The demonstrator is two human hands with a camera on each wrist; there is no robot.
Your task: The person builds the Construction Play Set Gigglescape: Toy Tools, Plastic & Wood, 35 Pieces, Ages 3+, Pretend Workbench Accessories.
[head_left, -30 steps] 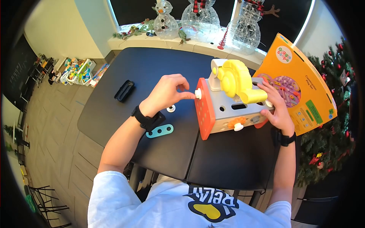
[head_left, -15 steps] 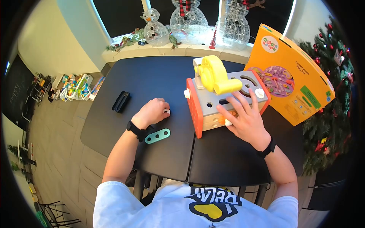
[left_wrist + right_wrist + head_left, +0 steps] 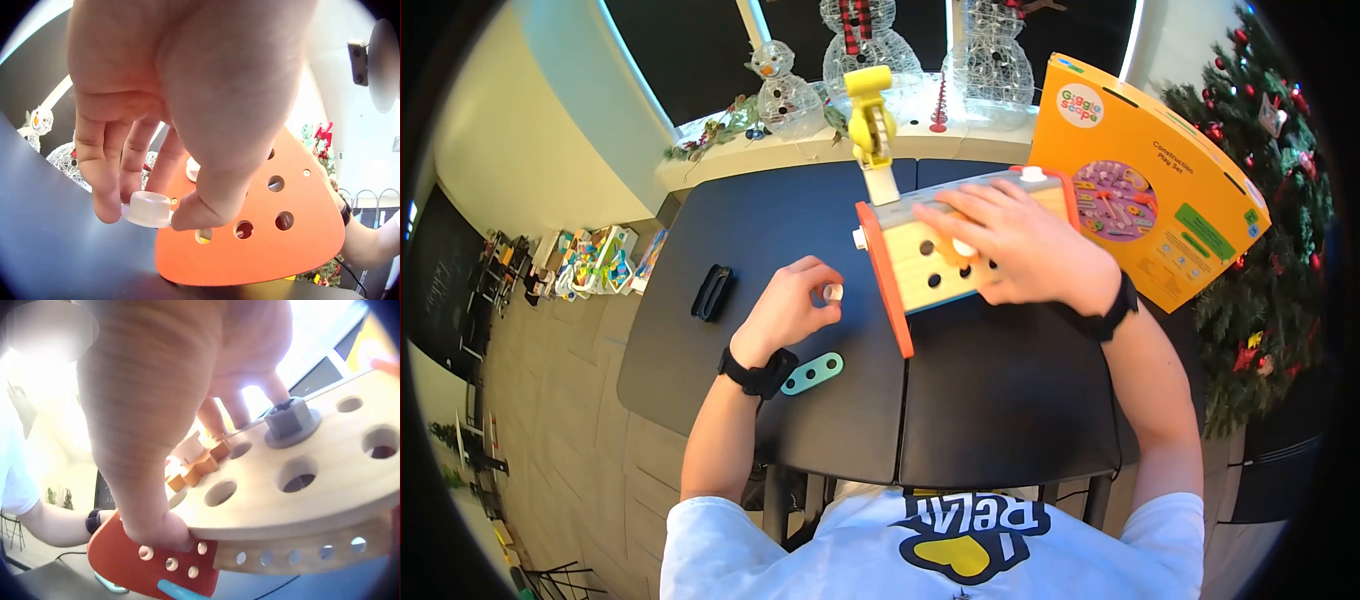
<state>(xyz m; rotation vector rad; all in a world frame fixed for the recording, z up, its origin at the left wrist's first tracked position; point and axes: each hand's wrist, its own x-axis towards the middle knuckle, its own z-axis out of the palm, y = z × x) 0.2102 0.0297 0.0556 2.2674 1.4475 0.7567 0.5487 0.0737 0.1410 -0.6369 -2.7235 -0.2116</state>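
Two bare hands are working over the tabletop (image 3: 830,430), and the left hand's (image 3: 788,312) grip is closing, thumb against fingertip, on a small white flanged piece (image 3: 832,292). The right hand's (image 3: 1045,250) grip is clamping on the wooden toy (image 3: 910,275), its fingers lying over the top edge and its thumb pressing low down. The toy is sitting right of the left hand, tilting so that its pale, holed face is turning toward the person.

From the left wrist, the white piece is showing its wide rim and raised collar, and the toy's orange end panel (image 3: 250,256) is displaying round holes. The right wrist view is revealing a grey hexagonal piece (image 3: 292,424) beside an orange gear (image 3: 200,465), plus a blue rod (image 3: 180,590) near the panel. Only the head view is catching the yellow part (image 3: 870,130) standing up at the toy's far left corner.

Farther out, a teal three-hole strip (image 3: 821,370) and a black case (image 3: 712,293) are lying on the left. Behind the toy, an orange carton (image 3: 1145,180) is reading "Giggle scape" and "Construction Play Set"; its green label (image 3: 1206,238) is showing print too small to read. The white shirt (image 3: 1080,550) is carrying the letters "RELA" above a yellow heart.
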